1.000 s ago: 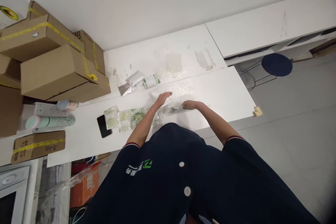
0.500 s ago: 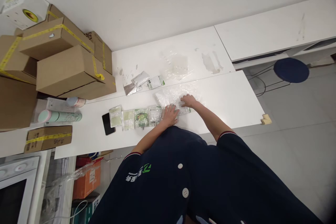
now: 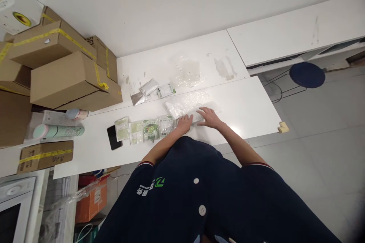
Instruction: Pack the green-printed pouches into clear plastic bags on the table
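A sheet of clear bubble wrap (image 3: 189,102) lies on the white table in front of me, with a fold along its near side. My left hand (image 3: 184,123) presses on the near left edge of the wrap, fingers apart. To its right, my right hand (image 3: 210,117) lies over the folded part with its fingers stretched out and spread. Left of my left hand, several flat packets run in a row: a clear-wrapped packet (image 3: 167,126), a green printed packet (image 3: 151,130) and pale green ones (image 3: 136,133). Whatever lies under the wrap is hidden.
A black phone (image 3: 114,138) lies at the row's left end. Silver pouches (image 3: 148,87), a printed packet (image 3: 165,90) and loose clear plastic (image 3: 189,70) are farther back. Cardboard boxes (image 3: 64,79) and a green bottle (image 3: 58,131) stand left; a blue stool (image 3: 307,75) stands right.
The near part of the bubble wrap is now folded over, and a printed packet edge by my right hand no longer shows. My right hand has spread its fingers. The view has shifted slightly.
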`<move>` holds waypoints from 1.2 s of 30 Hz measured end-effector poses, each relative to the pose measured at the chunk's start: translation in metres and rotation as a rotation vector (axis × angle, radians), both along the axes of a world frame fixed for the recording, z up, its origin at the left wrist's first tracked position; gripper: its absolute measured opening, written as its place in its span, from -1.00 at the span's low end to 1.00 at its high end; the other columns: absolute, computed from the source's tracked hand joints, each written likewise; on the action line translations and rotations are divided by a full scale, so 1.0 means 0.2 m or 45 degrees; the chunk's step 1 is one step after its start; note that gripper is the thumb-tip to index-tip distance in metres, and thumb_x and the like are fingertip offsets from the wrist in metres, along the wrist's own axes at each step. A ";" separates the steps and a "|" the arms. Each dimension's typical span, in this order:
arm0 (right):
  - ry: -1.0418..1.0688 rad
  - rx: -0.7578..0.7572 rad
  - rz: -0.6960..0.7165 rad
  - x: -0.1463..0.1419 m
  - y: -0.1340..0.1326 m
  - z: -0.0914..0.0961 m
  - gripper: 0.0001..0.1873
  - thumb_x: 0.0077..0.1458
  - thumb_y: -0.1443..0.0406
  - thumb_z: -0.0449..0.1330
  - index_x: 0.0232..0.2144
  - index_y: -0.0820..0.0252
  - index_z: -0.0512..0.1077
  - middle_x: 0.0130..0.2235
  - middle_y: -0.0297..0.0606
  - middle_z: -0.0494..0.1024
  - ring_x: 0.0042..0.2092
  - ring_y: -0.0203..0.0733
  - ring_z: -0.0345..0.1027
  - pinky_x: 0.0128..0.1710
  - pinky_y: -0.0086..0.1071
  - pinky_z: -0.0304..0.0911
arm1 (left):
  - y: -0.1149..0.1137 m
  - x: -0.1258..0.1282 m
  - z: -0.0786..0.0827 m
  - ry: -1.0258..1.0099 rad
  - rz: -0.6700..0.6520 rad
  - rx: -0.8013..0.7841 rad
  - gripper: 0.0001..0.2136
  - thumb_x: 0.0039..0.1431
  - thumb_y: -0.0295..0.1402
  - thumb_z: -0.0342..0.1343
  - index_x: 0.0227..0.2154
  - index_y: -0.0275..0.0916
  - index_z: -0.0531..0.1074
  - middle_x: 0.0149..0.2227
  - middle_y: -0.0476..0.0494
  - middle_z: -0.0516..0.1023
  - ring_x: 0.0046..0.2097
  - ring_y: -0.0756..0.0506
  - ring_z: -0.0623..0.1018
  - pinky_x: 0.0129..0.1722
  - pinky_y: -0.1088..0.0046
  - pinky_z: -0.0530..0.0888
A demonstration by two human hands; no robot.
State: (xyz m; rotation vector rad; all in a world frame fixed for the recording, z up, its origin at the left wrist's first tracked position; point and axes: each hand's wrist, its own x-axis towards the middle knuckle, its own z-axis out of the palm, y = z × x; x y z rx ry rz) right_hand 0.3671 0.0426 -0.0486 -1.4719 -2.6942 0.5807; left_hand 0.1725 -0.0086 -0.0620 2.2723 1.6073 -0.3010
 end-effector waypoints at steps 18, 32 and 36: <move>-0.508 -0.532 0.009 -0.04 0.12 0.05 -0.76 0.09 0.22 0.22 -0.18 0.10 0.53 -0.06 0.02 0.55 0.03 0.19 0.36 -0.01 0.08 0.18 | 0.02 -0.05 0.13 -0.207 0.199 -0.345 -0.56 0.21 -0.27 -0.04 0.13 -0.26 0.31 0.13 -0.35 0.39 0.16 -0.27 0.37 0.07 0.24 0.33; 0.062 0.033 -0.435 -0.01 -0.13 -0.07 -0.57 0.20 0.29 0.06 0.12 0.22 0.33 0.16 0.04 0.33 0.21 0.07 0.11 0.21 -0.06 -0.02 | 0.17 0.01 0.00 -0.255 0.384 -0.570 -0.52 -0.08 -0.13 0.31 -0.13 -0.32 0.43 -0.10 -0.29 0.54 -0.05 -0.27 0.53 -0.18 0.37 0.41; 0.554 -0.196 -1.421 0.06 -0.37 -0.16 -0.48 0.13 0.05 0.13 0.00 0.31 0.34 -0.03 0.09 0.43 -0.04 0.01 0.36 -0.07 -0.20 0.30 | 0.17 -0.02 -0.01 -0.516 0.428 -0.714 -0.74 -0.11 -0.26 0.31 -0.37 -0.31 0.49 -0.33 -0.17 0.57 -0.22 -0.20 0.56 -0.31 0.42 0.41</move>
